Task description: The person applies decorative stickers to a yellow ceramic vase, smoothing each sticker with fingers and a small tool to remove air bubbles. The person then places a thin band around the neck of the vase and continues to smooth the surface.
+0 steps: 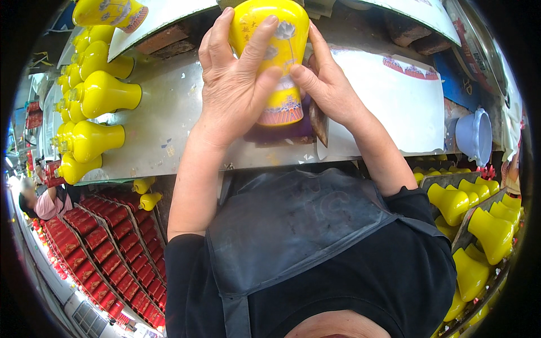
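A glossy yellow vase (243, 35), wide at the far end and narrower toward me, lies between my two hands. It bears a grey lotus picture, small written marks and a patterned pink and purple band at its near end. My left hand (234, 84) rests over its left side, thumb and fingers pressed on the surface. On the other side, my right hand (329, 84) grips with its thumb on the front and its fingers along the edge. Beneath the vase's near end is a dark purple pad (282, 134). A pointed brown piece (319, 127) lies beside it.
Plain yellow vases (110, 96) line the table's left side, with a decorated vase (110, 12) beyond. White sheets (389, 112) and a patterned decal strip (414, 70) lie right, near a lavender bucket (473, 138). Racks hold yellow vases (472, 273) and red items (107, 242). A person (48, 203) is far left.
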Demonstrator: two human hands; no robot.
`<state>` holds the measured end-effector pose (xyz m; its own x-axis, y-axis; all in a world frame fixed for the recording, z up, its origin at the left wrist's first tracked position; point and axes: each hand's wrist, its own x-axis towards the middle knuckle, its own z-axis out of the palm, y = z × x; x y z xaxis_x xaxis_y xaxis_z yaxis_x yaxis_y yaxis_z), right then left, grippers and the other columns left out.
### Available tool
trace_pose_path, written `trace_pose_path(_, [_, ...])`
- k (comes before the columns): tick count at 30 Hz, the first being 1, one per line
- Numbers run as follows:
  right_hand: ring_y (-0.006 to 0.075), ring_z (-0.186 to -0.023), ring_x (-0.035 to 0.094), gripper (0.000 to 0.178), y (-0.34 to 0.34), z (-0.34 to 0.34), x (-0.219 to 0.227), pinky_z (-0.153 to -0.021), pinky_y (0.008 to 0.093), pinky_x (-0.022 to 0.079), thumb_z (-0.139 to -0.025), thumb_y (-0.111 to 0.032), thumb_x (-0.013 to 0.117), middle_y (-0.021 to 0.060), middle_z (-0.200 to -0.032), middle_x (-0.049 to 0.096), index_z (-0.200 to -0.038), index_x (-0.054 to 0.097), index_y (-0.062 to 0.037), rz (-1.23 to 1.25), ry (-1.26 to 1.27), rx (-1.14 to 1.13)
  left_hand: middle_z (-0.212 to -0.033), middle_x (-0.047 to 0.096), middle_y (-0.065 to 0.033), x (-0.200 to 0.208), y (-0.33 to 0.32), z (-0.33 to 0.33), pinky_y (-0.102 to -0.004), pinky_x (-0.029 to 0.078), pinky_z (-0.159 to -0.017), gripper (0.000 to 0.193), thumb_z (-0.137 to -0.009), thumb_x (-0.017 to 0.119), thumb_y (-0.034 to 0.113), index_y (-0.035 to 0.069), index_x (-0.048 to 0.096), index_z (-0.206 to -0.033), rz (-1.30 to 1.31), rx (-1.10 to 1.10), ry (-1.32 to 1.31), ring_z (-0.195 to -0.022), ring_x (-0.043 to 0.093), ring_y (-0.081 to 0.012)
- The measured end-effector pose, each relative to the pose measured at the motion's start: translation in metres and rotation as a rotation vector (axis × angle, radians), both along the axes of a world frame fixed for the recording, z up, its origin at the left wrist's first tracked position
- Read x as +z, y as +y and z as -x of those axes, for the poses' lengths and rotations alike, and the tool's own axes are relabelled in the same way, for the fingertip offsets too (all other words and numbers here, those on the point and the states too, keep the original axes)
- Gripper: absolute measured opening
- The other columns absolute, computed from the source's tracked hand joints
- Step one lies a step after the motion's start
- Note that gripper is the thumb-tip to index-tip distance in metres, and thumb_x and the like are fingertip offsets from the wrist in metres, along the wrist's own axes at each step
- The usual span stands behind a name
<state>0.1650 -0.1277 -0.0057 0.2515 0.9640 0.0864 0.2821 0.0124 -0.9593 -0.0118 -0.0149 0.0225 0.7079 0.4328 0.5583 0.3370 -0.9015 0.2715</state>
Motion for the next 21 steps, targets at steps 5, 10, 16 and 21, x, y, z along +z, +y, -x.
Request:
trace_pose_path(5, [0.0376,-0.119,0.068,0.091,0.0018,0.0009,0.0008,-0.102,0.0405,0.052,-0.102,-0.035,0.063,0.0325,-0.131,0.062,-0.164,0.007,0.0019,-0.068,0.002,-0.007,-0.159,0.027,-0.0203,-0.0001,-0.0007,-0.0001,-0.0476,0.031,-0.120,0.067,-0.089,0.069,0.024,0.029,0.051,-0.154,0.079,-0.020,-0.019,-0.143,0.030,-0.0414])
trace_pose_path(10, [0.0347,-0.110,0.072,0.094,-0.0009,-0.0008,0.0023,-0.097,0.0387,0.054,-0.100,-0.033,0.065,0.0299,-0.118,0.069,-0.164,0.005,0.0022,0.020,0.016,0.014,-0.160,0.027,-0.0182,-0.0022,-0.0005,0.0015,-0.0469,0.031,-0.120,0.068,-0.090,0.068,0.025,0.028,0.050,-0.155,0.129,-0.028,-0.047,-0.144,0.030,-0.0399])
trace_pose_path(16, [0.0321,-0.101,0.074,0.097,-0.0015,-0.0002,0.0009,-0.091,0.0380,0.056,-0.097,-0.031,0.067,0.0274,-0.110,0.071,-0.164,0.005,0.0018,0.009,0.016,0.015,-0.161,0.026,-0.0173,-0.0040,0.0026,0.0035,-0.0468,0.030,-0.121,0.067,-0.091,0.067,0.027,0.028,0.048,-0.156,0.154,-0.051,-0.057,-0.145,0.029,-0.0394])
trace_pose_path(21, [0.0316,-0.098,0.074,0.097,-0.0022,0.0000,0.0011,-0.089,0.0385,0.057,-0.097,-0.030,0.068,0.0272,-0.109,0.071,-0.164,0.005,-0.0001,0.001,0.038,0.027,-0.162,0.026,-0.0175,-0.0048,0.0039,0.0049,-0.0469,0.030,-0.121,0.067,-0.092,0.067,0.030,0.028,0.047,-0.157,0.166,-0.060,-0.048,-0.146,0.028,-0.0395])
